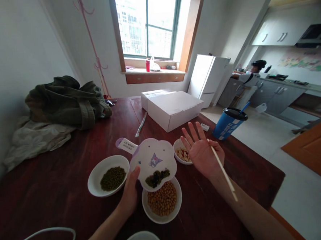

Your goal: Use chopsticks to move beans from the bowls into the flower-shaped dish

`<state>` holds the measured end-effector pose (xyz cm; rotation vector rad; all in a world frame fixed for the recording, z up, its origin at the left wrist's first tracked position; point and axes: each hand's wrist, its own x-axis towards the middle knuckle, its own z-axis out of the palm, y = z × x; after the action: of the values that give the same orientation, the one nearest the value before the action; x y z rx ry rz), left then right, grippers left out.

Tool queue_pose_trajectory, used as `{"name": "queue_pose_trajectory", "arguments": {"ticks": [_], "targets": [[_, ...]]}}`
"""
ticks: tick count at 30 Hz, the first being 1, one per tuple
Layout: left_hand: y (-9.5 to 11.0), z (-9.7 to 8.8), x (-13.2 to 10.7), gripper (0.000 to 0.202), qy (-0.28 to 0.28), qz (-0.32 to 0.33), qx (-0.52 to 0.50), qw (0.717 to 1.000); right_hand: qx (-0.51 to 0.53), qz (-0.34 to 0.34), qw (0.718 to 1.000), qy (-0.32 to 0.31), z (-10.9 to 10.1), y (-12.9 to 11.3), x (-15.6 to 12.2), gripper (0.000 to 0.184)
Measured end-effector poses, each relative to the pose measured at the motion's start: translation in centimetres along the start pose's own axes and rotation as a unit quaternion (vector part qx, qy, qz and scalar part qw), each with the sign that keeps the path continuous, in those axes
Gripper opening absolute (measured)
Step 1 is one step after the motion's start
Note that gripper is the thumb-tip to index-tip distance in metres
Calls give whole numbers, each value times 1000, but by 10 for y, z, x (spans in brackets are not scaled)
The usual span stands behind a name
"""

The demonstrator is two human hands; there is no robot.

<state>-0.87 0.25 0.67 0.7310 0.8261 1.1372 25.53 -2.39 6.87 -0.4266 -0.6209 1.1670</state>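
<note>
My left hand (130,190) grips the edge of a white scalloped plate (162,152) printed with a cartoon figure. A dark green clump (157,178) lies on the plate, which overlaps a white bowl of yellow beans (178,198). A white bowl of mung beans (97,174) sits to the left. My right hand (202,153) is raised with its fingers spread, a thin wooden stick (223,170) lying across it. Below that hand's fingers is a small bowl of pale nut pieces (177,145). A bowl of dark contents (140,237) is cut off at the bottom edge.
The bowls stand on a dark red wooden table (45,199). White cardboard boxes (173,110) stand beyond them, and a blue cup with a straw (227,123) is near the right edge. An olive bag (64,102) lies at left. A person (249,83) stands at the kitchen counter.
</note>
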Motion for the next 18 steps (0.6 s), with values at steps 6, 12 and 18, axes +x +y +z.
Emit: {"name": "queue_pose_trajectory", "arguments": {"ticks": [6, 12, 18], "targets": [[0, 1, 1, 77, 13, -8, -12, 1000, 24, -22, 998, 45, -8, 3, 5, 77], [0, 1, 1, 77, 19, -5, -6, 1000, 51, -36, 992, 111, -23, 6, 15, 79], [7, 12, -3, 73, 3, -29, -59, 998, 65, -62, 988, 124, -40, 0, 27, 80]]}}
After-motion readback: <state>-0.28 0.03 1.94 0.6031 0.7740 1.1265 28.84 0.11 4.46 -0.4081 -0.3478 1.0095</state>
